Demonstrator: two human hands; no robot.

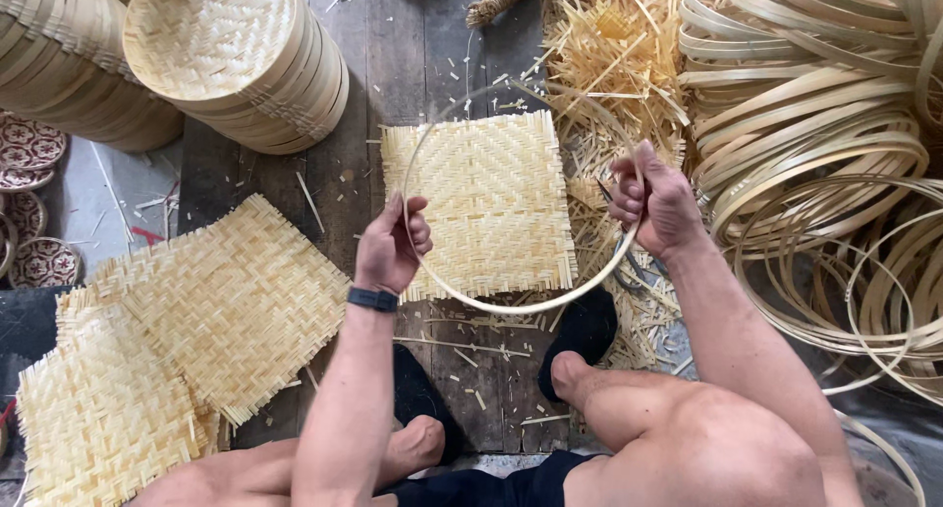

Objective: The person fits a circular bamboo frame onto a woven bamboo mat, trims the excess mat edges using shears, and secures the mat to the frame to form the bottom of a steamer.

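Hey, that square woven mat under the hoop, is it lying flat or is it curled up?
Flat. The square woven mat lies spread on the plank floor, all four frayed edges down, while both hands hold the bamboo hoop above it.

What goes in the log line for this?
left hand: grips hoop | right hand: grips hoop | mat: under hoop

Thin pale bamboo hoop, round, held level above square woven bamboo mat

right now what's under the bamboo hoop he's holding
Under the bamboo hoop, held by left hand and right hand, lies a square woven mat on dark floor planks. The floor beneath the mat is covered.
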